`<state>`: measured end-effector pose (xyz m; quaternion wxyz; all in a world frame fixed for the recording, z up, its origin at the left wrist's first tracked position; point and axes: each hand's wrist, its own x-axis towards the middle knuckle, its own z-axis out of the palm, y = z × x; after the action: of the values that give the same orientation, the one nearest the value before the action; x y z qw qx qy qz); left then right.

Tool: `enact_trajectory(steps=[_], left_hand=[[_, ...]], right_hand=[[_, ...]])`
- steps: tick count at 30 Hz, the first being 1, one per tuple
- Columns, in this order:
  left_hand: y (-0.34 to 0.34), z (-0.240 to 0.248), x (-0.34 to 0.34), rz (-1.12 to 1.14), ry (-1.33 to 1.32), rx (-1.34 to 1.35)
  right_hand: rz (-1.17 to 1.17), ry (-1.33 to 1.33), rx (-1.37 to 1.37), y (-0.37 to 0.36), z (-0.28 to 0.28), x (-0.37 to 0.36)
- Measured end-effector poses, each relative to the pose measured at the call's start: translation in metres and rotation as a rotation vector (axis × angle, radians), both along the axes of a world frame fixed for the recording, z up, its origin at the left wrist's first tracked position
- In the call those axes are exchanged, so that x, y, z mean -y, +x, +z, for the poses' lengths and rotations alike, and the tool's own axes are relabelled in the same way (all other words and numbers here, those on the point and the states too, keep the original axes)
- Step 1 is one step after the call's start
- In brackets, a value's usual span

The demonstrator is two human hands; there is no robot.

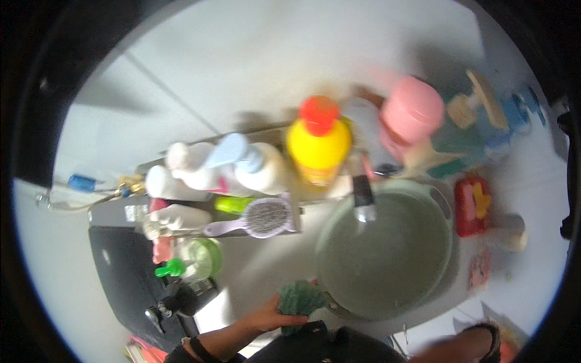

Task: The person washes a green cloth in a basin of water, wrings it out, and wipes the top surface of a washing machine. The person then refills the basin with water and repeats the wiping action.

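My left hand (268, 319) comes in from the lower left, its fingers closed on a crumpled dark green cloth (301, 296). The cloth is at the near left side of a round pale green basin (448, 242). Greyish water (387, 254) appears to fill the basin. A tap (364, 196) with a dark body and shiny tip reaches over its far rim. My right hand (437, 351) is at the lower right, smeared by motion and partly cut off by the frame edge, so its fingers cannot be made out.
Beyond the basin stand a yellow bottle with red cap (319, 145) and a pink container (413, 109). Left of it, a grey rack (296, 221) bears pump bottles and a lilac hairbrush (266, 216). A green-pump bottle (203, 259) stands nearer. A red packet (471, 207) lies right.
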<state>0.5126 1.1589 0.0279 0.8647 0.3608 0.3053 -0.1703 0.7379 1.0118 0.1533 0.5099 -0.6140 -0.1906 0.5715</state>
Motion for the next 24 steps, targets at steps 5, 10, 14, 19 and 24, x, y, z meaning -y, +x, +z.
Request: enact_trajectory(steps=[5, 10, 14, 19, 24], left_hand=[[0.005, 0.005, 0.006, 0.002, 0.029, 0.153], [0.011, 0.011, 0.011, 0.071, -0.001, 0.111], [0.013, 0.006, 0.009, 0.005, 0.046, 0.249], [0.017, 0.006, 0.007, -0.088, 0.101, 0.245], [0.027, 0.007, 0.02, -0.037, 0.197, 0.288]], right_hand=[[0.452, 0.055, 1.121, 0.007, -0.026, 0.016], [0.555, 0.071, 1.372, 0.013, -0.058, 0.038], [0.526, -0.02, 1.428, 0.03, -0.079, 0.056], [0.229, -0.306, 1.412, 0.049, -0.098, 0.103], [-0.341, -0.572, 1.181, 0.026, -0.136, 0.154]])
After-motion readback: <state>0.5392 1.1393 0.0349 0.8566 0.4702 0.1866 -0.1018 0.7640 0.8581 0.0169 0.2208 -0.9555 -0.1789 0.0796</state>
